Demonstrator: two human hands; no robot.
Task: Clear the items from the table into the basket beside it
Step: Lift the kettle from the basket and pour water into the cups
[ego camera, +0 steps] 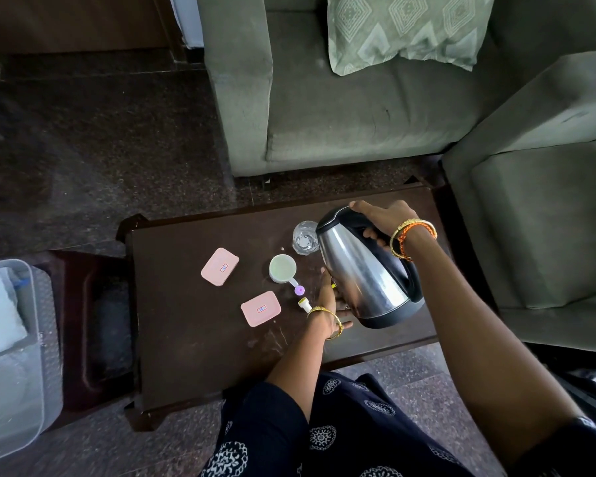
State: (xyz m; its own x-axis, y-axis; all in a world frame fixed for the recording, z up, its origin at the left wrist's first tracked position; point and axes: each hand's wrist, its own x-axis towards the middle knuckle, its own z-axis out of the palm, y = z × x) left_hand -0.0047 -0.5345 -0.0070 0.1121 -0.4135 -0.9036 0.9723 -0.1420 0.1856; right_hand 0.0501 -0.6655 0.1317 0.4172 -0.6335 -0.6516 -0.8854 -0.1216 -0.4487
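Dark wooden counter (193, 339) set before grey sofas, with a clear plastic basket (31, 356) on the floor well apart to its left. A steel kettle (362, 273) is held tilted above the counter's right half: the right hand (386, 218) is closed around its black handle, while the left hand (327, 304) lies with fingers extended against the lower body and base. The kettle is rigid and polished, probably slippery on the shell and possibly heavy (contents unseen); the handle is the secure hold, the base a support. On the counter remain a drinking glass (305, 237) (fragile, just beside the kettle), a white cup (283, 268), two pink boxes (220, 267) (261, 308) and small caps. The leftward path crosses these; lifting over them and the raised counter edge appears advisable.
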